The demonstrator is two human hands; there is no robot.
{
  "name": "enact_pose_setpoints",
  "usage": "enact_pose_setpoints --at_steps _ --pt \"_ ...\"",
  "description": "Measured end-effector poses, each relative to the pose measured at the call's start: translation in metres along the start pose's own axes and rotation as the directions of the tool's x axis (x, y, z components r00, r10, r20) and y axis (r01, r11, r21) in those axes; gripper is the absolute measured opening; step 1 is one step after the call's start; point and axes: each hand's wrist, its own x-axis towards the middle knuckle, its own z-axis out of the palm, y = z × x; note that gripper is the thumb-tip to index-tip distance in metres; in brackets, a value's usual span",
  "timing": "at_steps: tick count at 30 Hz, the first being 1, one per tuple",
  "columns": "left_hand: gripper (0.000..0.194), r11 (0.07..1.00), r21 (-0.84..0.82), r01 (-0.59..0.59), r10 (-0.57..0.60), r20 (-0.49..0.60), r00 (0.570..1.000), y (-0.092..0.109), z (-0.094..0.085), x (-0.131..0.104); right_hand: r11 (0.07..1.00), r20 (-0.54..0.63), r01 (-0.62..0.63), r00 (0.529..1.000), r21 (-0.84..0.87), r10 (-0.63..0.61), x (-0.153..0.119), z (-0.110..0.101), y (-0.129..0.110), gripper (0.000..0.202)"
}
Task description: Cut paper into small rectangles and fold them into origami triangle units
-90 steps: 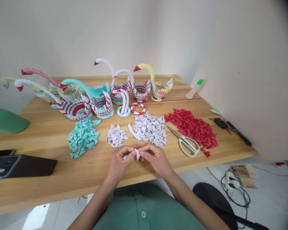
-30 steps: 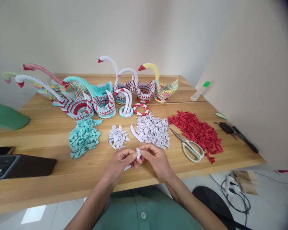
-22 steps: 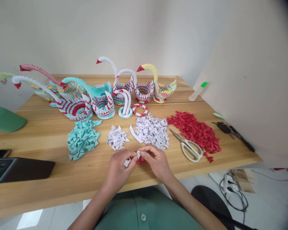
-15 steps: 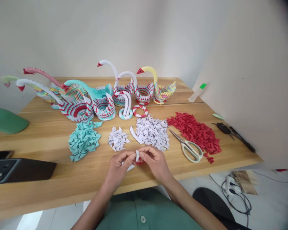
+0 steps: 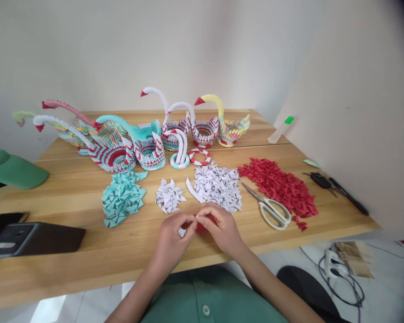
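Observation:
My left hand (image 5: 175, 232) and my right hand (image 5: 222, 228) meet over the front of the table, fingertips pinched together on a small white folded paper piece (image 5: 196, 218). Only a sliver of that piece shows between the fingers. Something red (image 5: 202, 226) lies beneath my right hand, mostly covered. Under my left fingers a bit of white paper (image 5: 182, 232) peeks out. Just beyond are a small pile of white folded triangles (image 5: 169, 196), a larger white pile (image 5: 218, 187) and a curved strip of joined white pieces (image 5: 194, 190).
Teal triangles (image 5: 123, 199) lie left; red triangles (image 5: 281, 186) and scissors (image 5: 272, 211) lie right. Several folded-paper swans (image 5: 112, 154) and a red-white paper ring (image 5: 199, 157) stand behind. A green bottle (image 5: 16, 168) and a dark box-shaped device (image 5: 50, 238) occupy the left side.
The white piece has turned between my fingertips and shows less of its face. My hands are closer together, and the whole view has shifted slightly.

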Motion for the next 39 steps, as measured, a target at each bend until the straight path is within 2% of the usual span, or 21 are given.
enact_pose_setpoints --at_steps 3,7,10,13,16,19,26,29,32,35,37,39 --pt "0.012 1.0 -0.026 -0.002 0.002 0.005 1.0 0.0 0.0 -0.001 1.0 -0.015 -0.019 1.0 0.021 0.019 0.0 0.0 0.0 0.015" --pt "0.014 0.996 -0.079 0.03 -0.028 0.029 0.999 -0.002 0.0 -0.002 0.988 -0.003 -0.105 0.994 0.115 0.106 -0.002 0.002 -0.002 0.015" --pt "0.016 0.997 -0.078 -0.006 0.009 0.04 0.999 -0.003 -0.001 -0.002 0.968 0.017 -0.156 0.988 0.196 0.156 -0.002 0.002 -0.003 0.018" --pt "0.017 0.997 -0.057 -0.06 0.062 0.032 0.998 -0.005 -0.002 -0.002 0.966 0.015 -0.15 0.989 0.211 0.15 -0.002 0.001 -0.003 0.018" --pt "0.017 0.996 -0.044 -0.072 0.072 -0.001 0.997 -0.005 -0.002 -0.002 0.993 -0.017 -0.044 0.999 0.114 0.046 -0.003 -0.002 -0.001 0.014" --pt "0.018 0.997 -0.071 -0.036 0.034 -0.021 0.999 -0.003 -0.002 -0.002 0.997 -0.026 0.078 0.997 -0.005 -0.078 -0.004 -0.005 0.0 0.007" --pt "0.015 0.961 -0.231 0.153 -0.158 -0.002 0.987 -0.001 0.001 -0.001 0.985 -0.073 0.14 0.986 -0.1 -0.147 -0.005 -0.004 -0.001 0.006" --pt "0.018 0.892 -0.363 0.27 -0.268 0.055 0.962 -0.001 0.0 0.001 0.962 -0.047 0.231 0.97 -0.149 -0.24 -0.005 -0.004 0.001 0.009" --pt "0.02 0.752 -0.531 0.391 -0.365 0.159 0.917 0.0 -0.002 0.001 0.912 0.018 0.356 0.933 -0.205 -0.36 -0.006 -0.006 0.004 0.017" --pt "0.028 0.618 -0.641 0.456 -0.386 0.258 0.886 0.003 -0.003 0.001 0.876 0.03 0.417 0.906 -0.242 -0.423 -0.007 -0.008 0.006 0.024" --pt "0.031 0.586 -0.66 0.47 -0.374 0.294 0.879 0.003 -0.004 0.0 0.871 0.01 0.423 0.901 -0.249 -0.434 -0.007 -0.008 0.007 0.025" --pt "0.029 0.628 -0.63 0.456 -0.361 0.283 0.889 0.003 -0.004 -0.001 0.87 0.004 0.426 0.899 -0.248 -0.439 -0.007 -0.009 0.006 0.025"
